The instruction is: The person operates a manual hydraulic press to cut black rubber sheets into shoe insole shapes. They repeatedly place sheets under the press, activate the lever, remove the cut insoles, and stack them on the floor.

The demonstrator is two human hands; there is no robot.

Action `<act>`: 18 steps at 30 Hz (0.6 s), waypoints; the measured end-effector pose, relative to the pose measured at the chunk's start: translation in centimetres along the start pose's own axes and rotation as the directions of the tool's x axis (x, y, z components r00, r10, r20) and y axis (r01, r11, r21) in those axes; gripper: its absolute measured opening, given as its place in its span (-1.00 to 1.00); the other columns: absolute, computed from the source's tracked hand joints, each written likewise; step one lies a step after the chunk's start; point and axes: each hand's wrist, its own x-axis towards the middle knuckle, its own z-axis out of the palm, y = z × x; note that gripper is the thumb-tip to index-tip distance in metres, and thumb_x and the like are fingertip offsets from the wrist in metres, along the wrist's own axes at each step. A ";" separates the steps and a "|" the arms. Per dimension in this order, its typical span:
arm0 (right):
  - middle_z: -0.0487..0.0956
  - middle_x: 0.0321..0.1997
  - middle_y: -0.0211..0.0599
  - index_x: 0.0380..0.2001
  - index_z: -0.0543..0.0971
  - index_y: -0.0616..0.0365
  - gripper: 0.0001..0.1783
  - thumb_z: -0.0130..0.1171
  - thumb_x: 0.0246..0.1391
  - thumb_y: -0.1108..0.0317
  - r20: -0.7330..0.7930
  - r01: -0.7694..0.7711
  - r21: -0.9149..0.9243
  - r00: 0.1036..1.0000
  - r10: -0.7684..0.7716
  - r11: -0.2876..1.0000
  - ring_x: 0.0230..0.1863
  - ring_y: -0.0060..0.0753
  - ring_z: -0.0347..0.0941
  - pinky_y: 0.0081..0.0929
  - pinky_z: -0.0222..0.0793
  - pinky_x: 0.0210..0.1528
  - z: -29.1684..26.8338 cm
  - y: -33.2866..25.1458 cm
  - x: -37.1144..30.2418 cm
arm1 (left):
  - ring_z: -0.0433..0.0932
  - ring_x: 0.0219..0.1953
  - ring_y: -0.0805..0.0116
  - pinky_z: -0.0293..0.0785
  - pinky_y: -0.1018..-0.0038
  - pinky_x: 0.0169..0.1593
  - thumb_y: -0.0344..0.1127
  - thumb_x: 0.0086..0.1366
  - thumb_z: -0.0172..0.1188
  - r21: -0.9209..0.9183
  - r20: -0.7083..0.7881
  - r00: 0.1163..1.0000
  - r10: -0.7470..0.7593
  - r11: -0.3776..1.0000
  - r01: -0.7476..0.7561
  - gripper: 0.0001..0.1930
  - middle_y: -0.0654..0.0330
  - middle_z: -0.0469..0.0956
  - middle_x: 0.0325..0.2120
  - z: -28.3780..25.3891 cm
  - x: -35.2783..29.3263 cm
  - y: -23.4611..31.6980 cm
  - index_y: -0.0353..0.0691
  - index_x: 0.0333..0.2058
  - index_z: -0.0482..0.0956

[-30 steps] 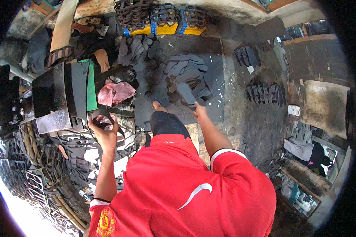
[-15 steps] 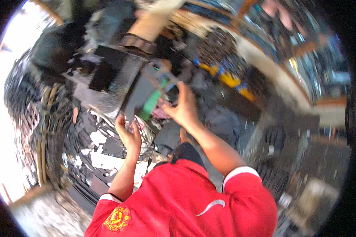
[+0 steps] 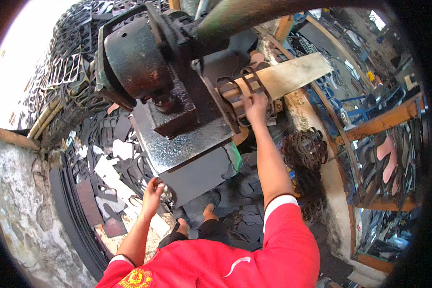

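My right hand [image 3: 257,108] is closed on a dark, curved, sole-shaped cutting die [image 3: 248,93], one of several standing together on a pale wooden board [image 3: 297,77] beside the press. My left hand [image 3: 152,194] has its fingers curled at the near left corner of a flat dark grey sheet [image 3: 192,180]; whether it grips anything is hidden. That sheet sticks out toward me from under the shiny metal plate [image 3: 192,149] of the press. Above it sits the black press head [image 3: 139,53]. A green strip [image 3: 234,156] lines the sheet's right edge.
Dark and white scraps [image 3: 115,165] are heaped left of the press. Long black strips [image 3: 74,216] lean on the rough wall [image 3: 24,192]. Cut-out webs [image 3: 57,62] pile up behind. On the right, a tangle of dark loops [image 3: 305,149] lies by a wooden rack [image 3: 379,120].
My right hand has moved from over the sheet, right and away, to the dies on the board. My left hand's fingers have curled by the sheet's corner. The view has turned and is less blurred.
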 end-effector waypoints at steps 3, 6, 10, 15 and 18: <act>0.60 -0.01 0.06 -0.17 0.67 0.14 -0.58 0.46 -0.02 0.09 0.010 0.175 -0.246 0.984 -0.178 0.953 0.08 0.25 0.49 0.05 0.43 0.09 2.2 -2.2 -4.6 | 0.56 -0.10 0.45 0.56 0.38 -0.06 -0.31 0.44 0.16 -0.252 -0.086 0.965 -0.248 0.943 0.219 -0.70 0.26 0.60 -0.17 2.1 2.6 4.3 -0.30 0.07 0.54; 0.70 -0.19 0.01 -0.29 0.75 0.10 -0.72 0.43 -0.02 0.16 0.111 0.072 -0.059 0.992 -0.065 0.996 -0.09 0.21 0.62 -0.10 0.51 -0.01 -2.6 -1.5 -3.4 | 0.56 -0.17 0.40 0.63 0.26 -0.06 -0.36 0.44 0.10 -0.356 0.001 0.957 -0.289 0.894 0.271 -0.77 0.27 0.59 -0.23 2.8 3.6 6.1 -0.27 0.00 0.55; 0.58 0.14 0.05 -0.05 0.59 0.28 -0.53 0.39 0.15 0.13 0.163 -0.057 0.251 0.986 0.015 0.966 0.19 -0.02 0.48 -0.20 0.35 0.22 -8.9 -9.6 -12.8 | 0.61 -0.08 0.29 0.60 0.17 0.01 -0.31 0.37 0.31 -0.487 -0.075 0.937 -0.340 0.833 0.263 -0.50 0.20 0.61 -0.11 -1.7 2.0 4.5 -0.13 0.21 0.35; 0.55 0.11 0.00 -0.15 0.60 0.24 -0.58 0.46 0.06 0.16 0.208 0.174 0.359 0.943 -0.260 0.917 0.15 0.03 0.48 -0.15 0.33 0.26 -10.1 -24.0 -30.5 | 0.62 -0.04 0.29 0.60 0.21 0.05 -0.34 0.44 0.20 -0.598 0.004 0.948 -0.317 0.760 0.256 -0.59 0.22 0.62 -0.08 -6.0 1.3 1.6 -0.25 0.21 0.44; 0.53 0.21 0.12 -0.22 0.63 0.21 -0.63 0.50 0.01 0.22 0.375 -0.031 0.489 0.910 -0.178 0.872 0.23 0.09 0.46 -0.12 0.35 0.26 -3.8 -27.6 -36.2 | 0.63 -0.10 0.43 0.63 0.37 -0.03 -0.36 0.46 0.16 -0.607 0.115 0.966 -0.232 0.754 0.253 -0.71 0.22 0.66 -0.09 -6.7 1.5 2.0 -0.31 0.08 0.57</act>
